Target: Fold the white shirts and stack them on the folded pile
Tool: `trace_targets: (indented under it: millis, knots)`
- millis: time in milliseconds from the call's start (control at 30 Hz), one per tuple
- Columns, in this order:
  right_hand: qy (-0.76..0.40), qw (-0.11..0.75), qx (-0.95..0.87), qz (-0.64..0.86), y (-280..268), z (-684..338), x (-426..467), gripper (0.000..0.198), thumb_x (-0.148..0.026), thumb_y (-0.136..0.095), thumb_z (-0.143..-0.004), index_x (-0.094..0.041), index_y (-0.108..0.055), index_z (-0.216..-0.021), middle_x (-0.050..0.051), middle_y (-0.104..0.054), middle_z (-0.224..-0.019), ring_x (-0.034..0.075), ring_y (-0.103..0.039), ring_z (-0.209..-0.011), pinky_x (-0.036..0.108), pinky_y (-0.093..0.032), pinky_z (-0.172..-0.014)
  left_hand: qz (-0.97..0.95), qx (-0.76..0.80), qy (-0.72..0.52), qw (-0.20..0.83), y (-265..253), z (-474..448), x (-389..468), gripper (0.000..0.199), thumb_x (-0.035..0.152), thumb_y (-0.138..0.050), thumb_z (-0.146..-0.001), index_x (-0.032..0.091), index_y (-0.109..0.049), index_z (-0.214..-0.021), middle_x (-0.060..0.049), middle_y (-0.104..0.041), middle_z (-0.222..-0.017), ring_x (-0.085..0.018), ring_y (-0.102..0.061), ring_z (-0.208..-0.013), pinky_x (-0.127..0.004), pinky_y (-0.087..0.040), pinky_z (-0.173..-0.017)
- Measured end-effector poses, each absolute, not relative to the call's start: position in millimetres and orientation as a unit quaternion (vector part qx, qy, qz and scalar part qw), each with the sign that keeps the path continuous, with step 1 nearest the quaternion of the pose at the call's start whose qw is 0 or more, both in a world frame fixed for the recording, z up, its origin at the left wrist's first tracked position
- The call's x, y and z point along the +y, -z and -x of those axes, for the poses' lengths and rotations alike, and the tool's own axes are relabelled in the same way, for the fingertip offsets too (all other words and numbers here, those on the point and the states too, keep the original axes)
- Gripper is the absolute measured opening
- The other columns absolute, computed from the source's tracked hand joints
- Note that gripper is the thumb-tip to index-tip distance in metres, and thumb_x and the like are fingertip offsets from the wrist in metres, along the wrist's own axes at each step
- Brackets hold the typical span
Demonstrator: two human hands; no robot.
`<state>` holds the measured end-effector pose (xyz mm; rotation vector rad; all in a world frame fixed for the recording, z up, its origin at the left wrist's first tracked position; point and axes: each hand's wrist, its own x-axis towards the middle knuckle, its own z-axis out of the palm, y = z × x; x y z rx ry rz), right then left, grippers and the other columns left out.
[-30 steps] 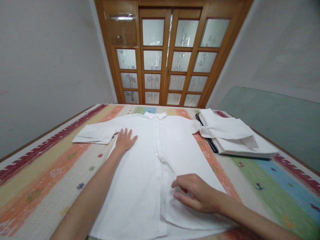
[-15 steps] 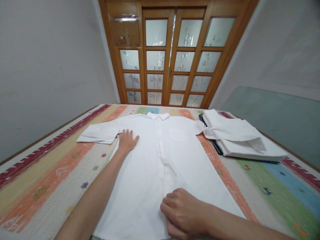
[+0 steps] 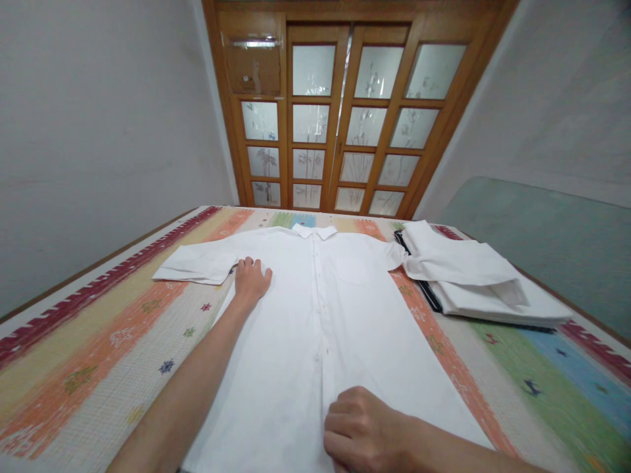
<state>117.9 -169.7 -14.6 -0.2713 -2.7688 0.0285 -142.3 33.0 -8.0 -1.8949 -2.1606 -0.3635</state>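
A white button-up shirt (image 3: 280, 355) lies front side up, its collar at the far end and its front placket running toward me. My left hand (image 3: 252, 279) rests on the shirt's left side just below the armpit, with fingers slightly bent and the thumb apart. Near the hem, my right hand (image 3: 362, 430) is closed in a fist on the placket edge, its fingertips hidden. The left sleeve (image 3: 194, 264) is bent out to the side with its cuff by my left hand. Across a folded pile lies the right sleeve (image 3: 458, 259).
Under the shirt is a table cover (image 3: 113, 335) with coloured stripes and small figures. A pile of folded white cloth (image 3: 522, 309) with dark edging sits to the right. Walls flank both sides; a pale green panel (image 3: 542, 223) leans at right. Wooden glass-paned doors (image 3: 340, 125) stand beyond.
My right hand has moved slightly right, and the placket's wrinkled middle has straightened and flattened. My left hand's fingers have bent a little more in the same place. The view has shifted slightly.
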Motion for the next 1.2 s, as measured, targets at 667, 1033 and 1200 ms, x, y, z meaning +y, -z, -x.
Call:
trace_targets:
  millis: [667, 1033, 1200]
  knots:
    - [-0.015, 0.2, -0.976, 0.087, 36.4, -115.1, -173.5, 0.034, -0.021, -0.05, -0.092, -0.021, -0.045, -0.058, -0.005, -0.046, -0.052, 0.01, -0.035, -0.045, 0.03, -0.02, -0.045, 0.58, -0.787, 0.193, 0.09, 12.7, 143.9, 32.9, 0.053, 0.041, -0.04, -0.086, 0.002, -0.054, -0.119, -0.025, -0.054, -0.123, -0.033, -0.054, -0.112, -0.04, -0.039, -0.099]
    - [0.103, 0.257, -0.952, 0.129, -17.7, -104.8, -113.1, 0.034, -0.028, -0.049, -0.09, -0.021, -0.05, -0.056, -0.003, -0.047, -0.048, 0.011, -0.037, -0.043, 0.03, -0.02, -0.047, 0.564, -0.795, 0.185, 0.126, 13.5, 141.5, 32.1, 0.051, 0.042, -0.044, -0.084, 0.002, -0.057, -0.112, -0.024, -0.059, -0.115, -0.033, -0.056, -0.108, -0.042, -0.04, -0.097]
    - [0.138, 0.313, -0.859, 0.381, -44.6, -118.4, -3.7, 0.024, -0.022, -0.048, -0.09, -0.018, -0.06, -0.07, 0.005, -0.062, -0.071, 0.015, -0.055, -0.069, 0.026, -0.036, -0.062, 0.548, -0.806, 0.189, 0.12, 18.0, 143.0, 34.9, 0.053, 0.043, -0.045, -0.084, 0.0, -0.056, -0.112, -0.025, -0.061, -0.115, -0.034, -0.052, -0.115, -0.044, -0.038, -0.099]
